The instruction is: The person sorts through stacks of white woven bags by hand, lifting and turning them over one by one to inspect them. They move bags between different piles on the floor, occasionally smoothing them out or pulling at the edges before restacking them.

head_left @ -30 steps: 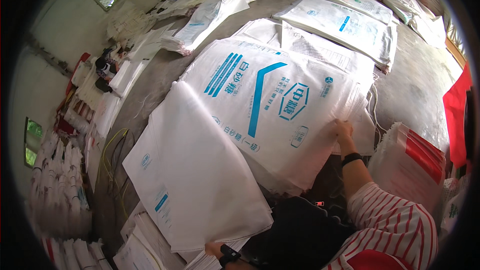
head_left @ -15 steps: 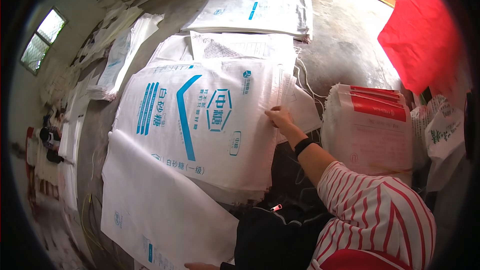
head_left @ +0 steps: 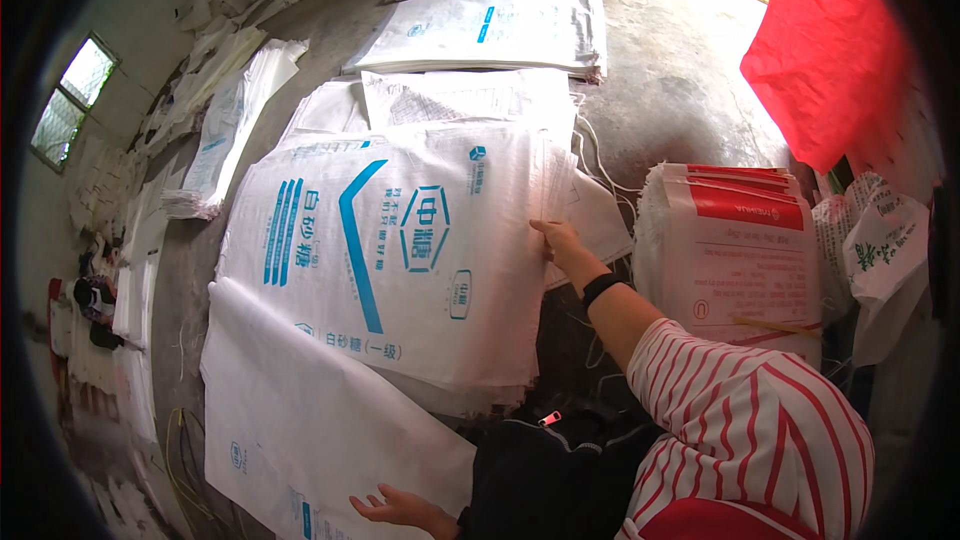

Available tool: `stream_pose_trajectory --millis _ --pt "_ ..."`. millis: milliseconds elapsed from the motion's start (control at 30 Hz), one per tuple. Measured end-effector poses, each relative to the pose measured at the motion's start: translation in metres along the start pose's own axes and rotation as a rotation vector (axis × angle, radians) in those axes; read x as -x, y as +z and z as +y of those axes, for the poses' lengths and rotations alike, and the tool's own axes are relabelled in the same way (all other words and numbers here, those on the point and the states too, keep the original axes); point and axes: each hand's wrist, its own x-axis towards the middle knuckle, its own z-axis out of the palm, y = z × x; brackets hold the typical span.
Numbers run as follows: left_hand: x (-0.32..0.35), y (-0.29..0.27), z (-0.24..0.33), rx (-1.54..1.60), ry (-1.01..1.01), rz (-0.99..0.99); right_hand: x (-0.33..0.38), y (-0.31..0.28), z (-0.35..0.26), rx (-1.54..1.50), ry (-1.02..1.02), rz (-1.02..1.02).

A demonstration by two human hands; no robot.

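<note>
just flat sacks (head_left: pixel 400 230) at right hand (head_left: pixel 562 244)

In front of us we count one blue-printed stack of white bags (head_left: pixel 395 250), one white bag (head_left: pixel 330 415) overlapping it, and one red-printed stack (head_left: pixel 735 265). We also count one red sheet (head_left: pixel 825 60), one window (head_left: pixel 75 100), one other person (head_left: pixel 100 307) and one zipper pull (head_left: pixel 550 419).

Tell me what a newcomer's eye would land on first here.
Probably the bright red sheet at the upper right, vivid among so much white. Next comes the stack of blue-printed white sacks in the centre, with the right hand at its right edge. Then comes the left hand, open, near the bottom edge.
</note>
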Motion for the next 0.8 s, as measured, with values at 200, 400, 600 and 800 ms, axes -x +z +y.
stream_pose_trajectory --millis 200,400,600,800 --pt "-0.001 -0.004 0.011 0.044 -0.024 -0.013 0.018 0.016 -0.005 0.164 -0.202 0.240" --pt "-0.020 0.013 0.039 0.583 -0.017 -0.539 0.140 0.082 -0.020 0.619 -0.947 0.003" --pt "0.008 0.027 0.179 0.775 0.204 -0.863 0.253 0.136 0.026 0.748 -1.512 -0.934" --pt "-0.023 -0.006 0.112 1.185 -0.347 -0.386 0.279 0.137 0.017 0.552 -1.417 -1.126"
